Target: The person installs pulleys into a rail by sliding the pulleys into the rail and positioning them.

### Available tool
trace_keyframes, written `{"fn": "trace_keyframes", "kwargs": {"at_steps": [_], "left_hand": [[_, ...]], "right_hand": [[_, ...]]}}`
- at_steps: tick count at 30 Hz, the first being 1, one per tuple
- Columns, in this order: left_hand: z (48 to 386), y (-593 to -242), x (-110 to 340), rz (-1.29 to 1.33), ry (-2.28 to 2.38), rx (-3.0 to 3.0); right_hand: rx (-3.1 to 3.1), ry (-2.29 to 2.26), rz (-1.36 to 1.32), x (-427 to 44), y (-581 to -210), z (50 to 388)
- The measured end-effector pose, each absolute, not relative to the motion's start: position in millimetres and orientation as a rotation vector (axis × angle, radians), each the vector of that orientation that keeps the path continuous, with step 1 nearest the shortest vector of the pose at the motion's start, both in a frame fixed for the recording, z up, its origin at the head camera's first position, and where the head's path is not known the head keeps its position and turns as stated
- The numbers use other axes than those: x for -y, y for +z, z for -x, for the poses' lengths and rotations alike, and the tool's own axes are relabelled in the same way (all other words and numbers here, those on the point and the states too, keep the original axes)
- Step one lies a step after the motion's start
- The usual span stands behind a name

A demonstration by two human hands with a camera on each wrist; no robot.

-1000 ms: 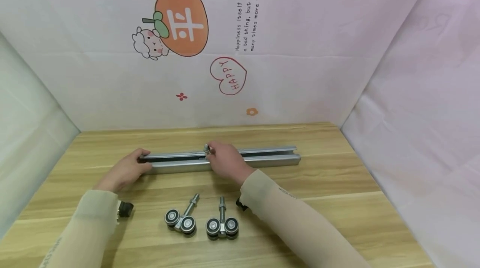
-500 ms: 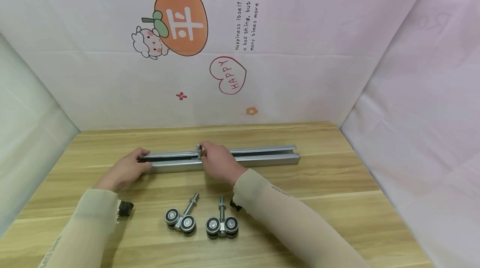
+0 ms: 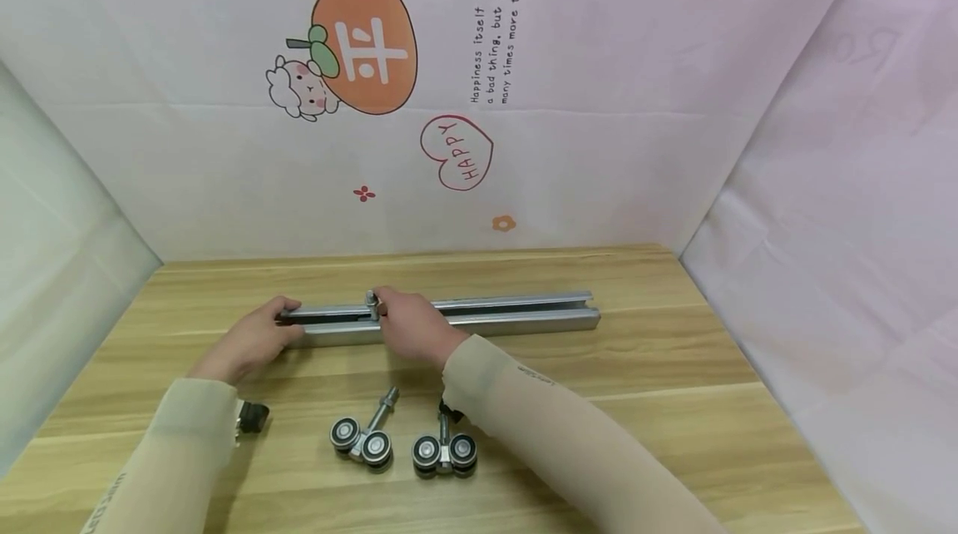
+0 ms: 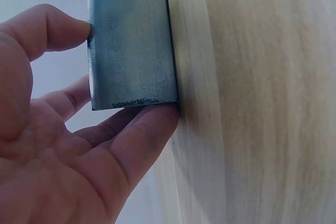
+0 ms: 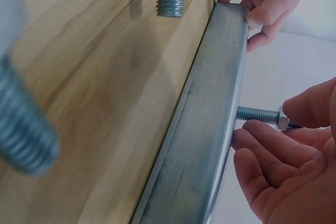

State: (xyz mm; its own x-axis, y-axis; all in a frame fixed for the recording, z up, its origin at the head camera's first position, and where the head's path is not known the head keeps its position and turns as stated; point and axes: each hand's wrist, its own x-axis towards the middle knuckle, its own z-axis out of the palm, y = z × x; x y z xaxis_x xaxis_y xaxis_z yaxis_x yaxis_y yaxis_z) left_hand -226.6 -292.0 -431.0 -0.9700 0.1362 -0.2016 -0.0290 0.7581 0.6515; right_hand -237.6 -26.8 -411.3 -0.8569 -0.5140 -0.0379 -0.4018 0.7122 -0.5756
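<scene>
A long metal rail (image 3: 524, 321) lies across the table, its slot facing up. My left hand (image 3: 250, 341) grips the rail's left end, thumb on the near edge and fingers around the far side and end; the left wrist view shows the same hand (image 4: 79, 124) at the rail end (image 4: 131, 40). From the slot a threaded bolt (image 3: 372, 306) stands upright, with a nut (image 5: 283, 119) on it. My right hand (image 3: 415, 324) pinches this bolt near its nut, also seen in the right wrist view (image 5: 294, 156). Whatever joins the bolt inside the rail is hidden.
Two wheeled roller assemblies with threaded bolts lie on the table nearer the person, one at left (image 3: 362, 442) and one at right (image 3: 445, 455). My right sleeve passes just over the right one's bolt. A printed white cloth (image 3: 599, 168) stands behind the table.
My right hand and the upright bolt have moved left along the rail. The left hand has kept its grip on the rail's end, and the rail has stayed in place.
</scene>
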Motion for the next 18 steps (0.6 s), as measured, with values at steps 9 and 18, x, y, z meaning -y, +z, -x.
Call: {"fn": "trace_keyframes", "kwargs": {"at_steps": [9,18], "left_hand": [[229.0,-433.0,291.9,-0.086,1.018,-2.741],[229.8,-433.2,291.4,-0.082,1.037,-2.739]], "right_hand": [[-2.704,-0.793,0.793,45.8,-405.9,235.8],[-2.663,-0.778,0.826,64.7,-408.7,236.9]]}}
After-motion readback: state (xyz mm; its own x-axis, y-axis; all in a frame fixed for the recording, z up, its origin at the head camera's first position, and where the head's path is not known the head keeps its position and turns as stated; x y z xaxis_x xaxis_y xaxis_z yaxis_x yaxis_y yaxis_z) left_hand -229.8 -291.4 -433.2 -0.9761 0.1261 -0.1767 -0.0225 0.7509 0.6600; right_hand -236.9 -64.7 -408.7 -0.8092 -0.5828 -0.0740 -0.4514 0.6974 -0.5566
